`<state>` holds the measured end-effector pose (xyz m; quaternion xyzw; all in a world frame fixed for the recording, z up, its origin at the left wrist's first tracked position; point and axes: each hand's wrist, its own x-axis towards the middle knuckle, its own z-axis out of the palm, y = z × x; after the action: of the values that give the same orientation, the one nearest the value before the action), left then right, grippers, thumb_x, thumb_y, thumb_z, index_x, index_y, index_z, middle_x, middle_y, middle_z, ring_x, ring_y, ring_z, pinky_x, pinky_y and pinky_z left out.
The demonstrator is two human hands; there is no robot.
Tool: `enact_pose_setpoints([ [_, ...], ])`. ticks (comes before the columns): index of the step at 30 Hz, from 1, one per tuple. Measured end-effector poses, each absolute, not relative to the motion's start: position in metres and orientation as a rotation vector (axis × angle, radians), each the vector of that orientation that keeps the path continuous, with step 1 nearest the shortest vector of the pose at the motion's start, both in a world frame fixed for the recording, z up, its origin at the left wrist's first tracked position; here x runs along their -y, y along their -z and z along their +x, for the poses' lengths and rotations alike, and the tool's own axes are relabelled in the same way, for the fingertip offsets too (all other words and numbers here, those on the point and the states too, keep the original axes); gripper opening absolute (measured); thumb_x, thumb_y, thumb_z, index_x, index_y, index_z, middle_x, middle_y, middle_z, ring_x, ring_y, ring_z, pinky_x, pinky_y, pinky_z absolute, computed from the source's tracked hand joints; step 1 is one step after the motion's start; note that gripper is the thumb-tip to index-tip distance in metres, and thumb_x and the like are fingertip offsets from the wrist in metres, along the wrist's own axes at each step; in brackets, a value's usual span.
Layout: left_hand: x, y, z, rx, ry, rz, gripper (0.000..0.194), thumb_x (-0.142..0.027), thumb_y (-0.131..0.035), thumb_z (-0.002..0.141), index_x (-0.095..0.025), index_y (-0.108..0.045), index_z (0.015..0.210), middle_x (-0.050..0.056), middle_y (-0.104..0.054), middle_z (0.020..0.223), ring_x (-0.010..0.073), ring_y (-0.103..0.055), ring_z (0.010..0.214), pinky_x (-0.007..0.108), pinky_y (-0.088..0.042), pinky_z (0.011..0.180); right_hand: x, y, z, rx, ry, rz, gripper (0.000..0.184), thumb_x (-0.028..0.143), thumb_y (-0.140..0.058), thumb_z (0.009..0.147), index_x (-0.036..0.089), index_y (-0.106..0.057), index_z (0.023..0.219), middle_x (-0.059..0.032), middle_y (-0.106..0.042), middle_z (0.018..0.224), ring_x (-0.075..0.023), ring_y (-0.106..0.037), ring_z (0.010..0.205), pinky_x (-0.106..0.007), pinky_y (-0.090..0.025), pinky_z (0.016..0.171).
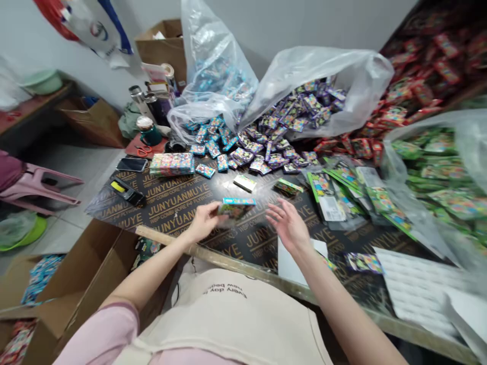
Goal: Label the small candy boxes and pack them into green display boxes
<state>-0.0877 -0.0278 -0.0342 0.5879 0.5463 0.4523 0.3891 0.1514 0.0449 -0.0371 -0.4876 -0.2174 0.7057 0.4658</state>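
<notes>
My left hand [205, 221] is closed on the left end of a small colourful pack [238, 209] with a blue upper edge, held above the dark printed board. The pack is blurred by motion. To its right, my right hand [289, 223] is open, fingers spread, with nothing in it and a gap between it and the pack. Just beyond lie a small pack with a pale top [245, 182] and a green-edged pack [288, 186]. Loose blue packs [213, 148] and purple packs [260, 165] are heaped farther back.
Clear plastic bags hold blue, purple [317, 104] and green packs [437, 170]. Red packs [441, 76] pile up at back right. Orange-handled scissors [143, 150], a phone [131, 165] and a black tool [127, 191] lie left. Cardboard boxes [89, 276] stand below the table edge.
</notes>
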Motion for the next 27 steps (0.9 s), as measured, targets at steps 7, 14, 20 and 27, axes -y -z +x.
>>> enact_pose_setpoints([
  [7, -0.047, 0.006, -0.234, -2.322, -0.738, 2.173, 0.045, -0.014, -0.045, 0.086, -0.014, -0.057, 0.129, 0.011, -0.057, 0.135, 0.0272, -0.046, 0.132, 0.046, -0.030, 0.112, -0.046, 0.047, 0.161, 0.912, -1.524, -1.248, 0.041, 0.051, -0.081, 0.059, 0.022, -0.067, 0.084, -0.0003, -0.069, 0.081, -0.0114, -0.062, 0.070, -0.022, -0.048, 0.062],
  [14, -0.073, 0.022, -0.281, -2.210, -0.070, 2.318, 0.049, -0.023, -0.053, 0.081, -0.012, -0.056, 0.129, 0.015, -0.053, 0.137, 0.0302, -0.044, 0.129, 0.043, -0.032, 0.108, -0.036, 0.060, 0.175, 1.243, -1.461, -1.276, 0.035, 0.052, -0.069, 0.073, 0.019, -0.067, 0.086, -0.0047, -0.069, 0.083, -0.0174, -0.063, 0.075, -0.031, -0.051, 0.072],
  [20, -0.124, 0.005, -0.300, -2.067, 0.286, 2.321, 0.110, -0.038, -0.079, 0.058, -0.021, -0.020, 0.150, 0.020, -0.030, 0.151, 0.0393, -0.031, 0.136, 0.064, -0.021, 0.106, -0.074, 0.067, 0.218, 1.763, -0.799, -1.483, 0.027, 0.041, -0.055, 0.084, 0.019, -0.066, 0.094, -0.0102, -0.068, 0.100, -0.0249, -0.061, 0.096, -0.040, -0.046, 0.088],
  [27, -0.160, 0.011, -0.305, -1.975, 0.505, 2.178, 0.106, -0.026, -0.078, 0.059, -0.017, -0.022, 0.148, 0.016, -0.053, 0.130, 0.0309, -0.053, 0.115, 0.049, -0.040, 0.098, -0.132, 0.088, 0.287, 1.952, -0.147, -2.336, 0.074, 0.050, -0.059, 0.082, 0.011, -0.037, 0.141, -0.0264, -0.043, 0.139, -0.0402, -0.037, 0.130, -0.051, -0.035, 0.097],
])
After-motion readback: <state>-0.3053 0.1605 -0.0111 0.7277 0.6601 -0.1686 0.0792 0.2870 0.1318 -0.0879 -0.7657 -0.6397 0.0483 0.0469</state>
